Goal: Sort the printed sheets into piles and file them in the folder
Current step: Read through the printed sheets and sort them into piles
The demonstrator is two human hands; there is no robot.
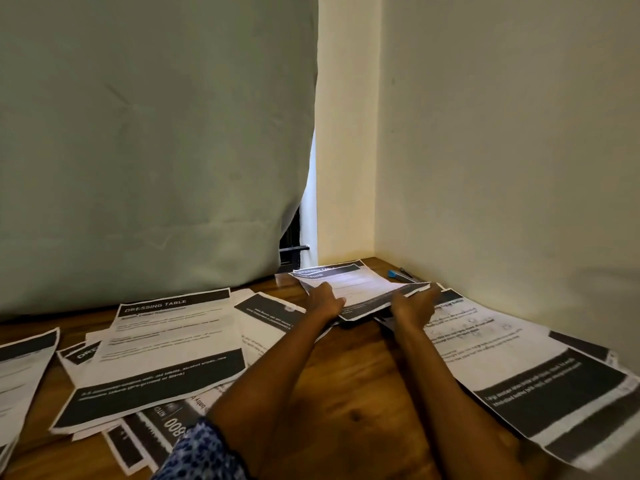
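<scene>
wooden worktop (pixel 349 368) in a room corner: a small stack of printed sheets (pixel 360 289) at the far end, held at both sides, left hand (pixel 323 301) with fingers curled over its left edge, right hand (pixel 414 304) with fingers gripping its right edge. loose sheets all around: a "dressing table" pile (pixel 162 355) at left, another spread of sheets (pixel 519 362) at right against the wall. blue-capped pen (pixel 398 274) in the far corner; pale curtain (pixel 156 150) behind; patterned blue sleeve (pixel 204 455) at the near edge.
</scene>
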